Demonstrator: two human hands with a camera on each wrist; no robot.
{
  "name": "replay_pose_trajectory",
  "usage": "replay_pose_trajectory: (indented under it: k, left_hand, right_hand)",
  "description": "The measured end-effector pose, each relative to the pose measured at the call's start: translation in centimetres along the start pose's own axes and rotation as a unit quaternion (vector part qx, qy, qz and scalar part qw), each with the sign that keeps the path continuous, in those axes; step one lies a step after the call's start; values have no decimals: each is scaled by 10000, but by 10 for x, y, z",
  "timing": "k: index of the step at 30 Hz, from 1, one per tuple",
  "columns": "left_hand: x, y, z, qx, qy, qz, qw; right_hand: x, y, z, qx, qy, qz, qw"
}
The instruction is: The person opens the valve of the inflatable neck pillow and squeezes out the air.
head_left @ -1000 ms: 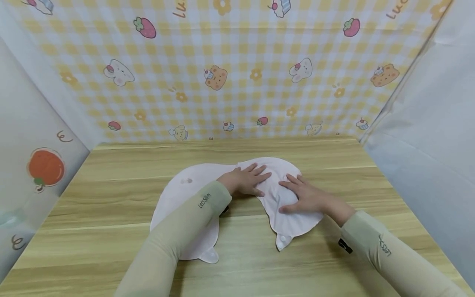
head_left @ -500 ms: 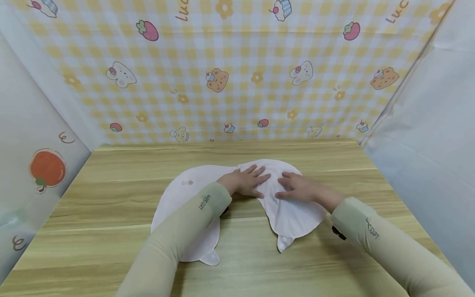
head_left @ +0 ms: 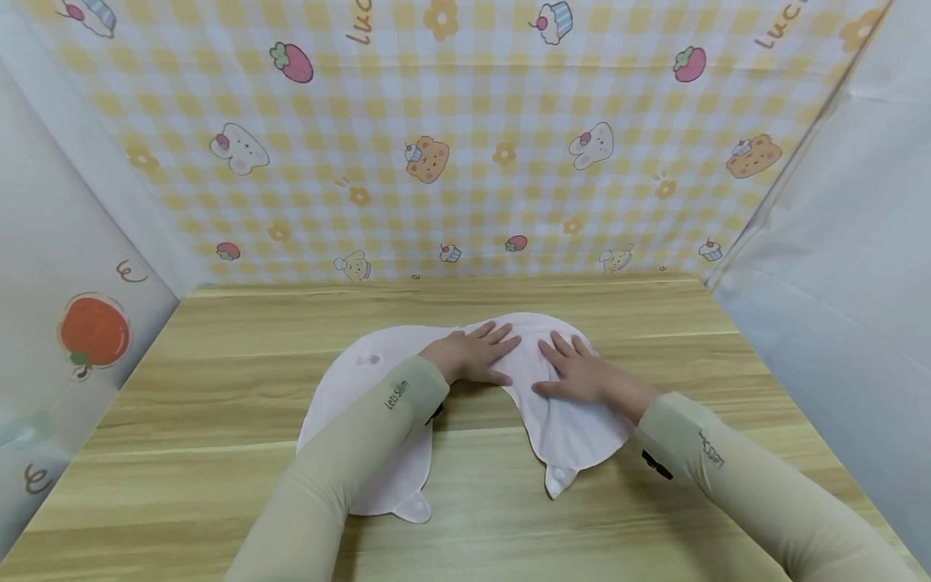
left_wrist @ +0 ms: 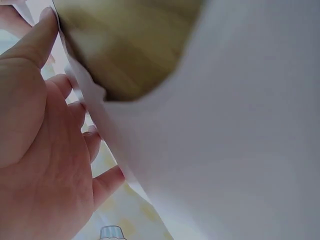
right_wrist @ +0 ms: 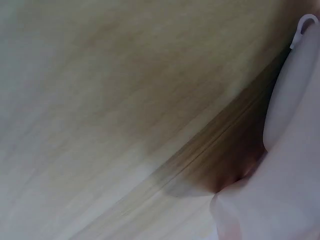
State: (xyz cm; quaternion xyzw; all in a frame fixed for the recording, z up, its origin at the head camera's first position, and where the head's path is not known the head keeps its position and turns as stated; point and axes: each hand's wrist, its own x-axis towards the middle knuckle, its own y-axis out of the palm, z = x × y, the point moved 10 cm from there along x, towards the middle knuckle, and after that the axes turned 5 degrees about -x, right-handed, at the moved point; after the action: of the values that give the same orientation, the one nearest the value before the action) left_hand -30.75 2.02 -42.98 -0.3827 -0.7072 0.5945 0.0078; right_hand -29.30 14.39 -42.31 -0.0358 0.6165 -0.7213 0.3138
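A pale pink U-shaped cloth (head_left: 364,388), which looks like a baby's bib, lies on the wooden table with its two ends toward me. Each end has a small tab with a snap, one left tab (head_left: 413,508) and one right tab (head_left: 558,478). My left hand (head_left: 469,356) rests on the cloth at the bend with fingers spread. Over the wrinkled right half, my right hand (head_left: 582,378) touches the fabric, fingers spread too. In the left wrist view the left fingers (left_wrist: 80,115) lie against the cloth's edge. The right wrist view is dim and blurred.
The wooden table (head_left: 218,364) runs back to a yellow checked wall covering (head_left: 465,194) printed with strawberries, bears and flowers. White panels stand left (head_left: 44,242) and right (head_left: 836,283). Long pale sleeves cover both forearms.
My right hand has moved a little left over the cloth; its fingers drew in, then spread again. The right half looks slightly smoother. My left hand has barely moved.
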Motion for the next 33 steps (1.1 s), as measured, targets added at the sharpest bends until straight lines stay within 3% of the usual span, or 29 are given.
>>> replay_pose_trajectory:
  k: [7, 13, 18, 25, 33]
  left_hand:
    - [-4, -2, 9, -200, -20, -18, 9998]
    - [-3, -2, 11, -405, 35, 44, 9992]
    - [-3, -1, 9, -290, 37, 58, 9996]
    - [-7, -5, 9, -166, 16, -48, 9998]
    - [-9, -3, 13, -108, 54, -127, 9998]
  right_hand:
    - [-3, 1, -8, 35, 239, 101, 9997]
    - [6, -6, -6, -406, 386, 414, 9976]
    - [14, -9, -3, -775, 491, 567, 9942]
    - [24, -5, 18, -1263, 360, 618, 9894]
    - [29, 8, 22, -1163, 287, 625, 9908]
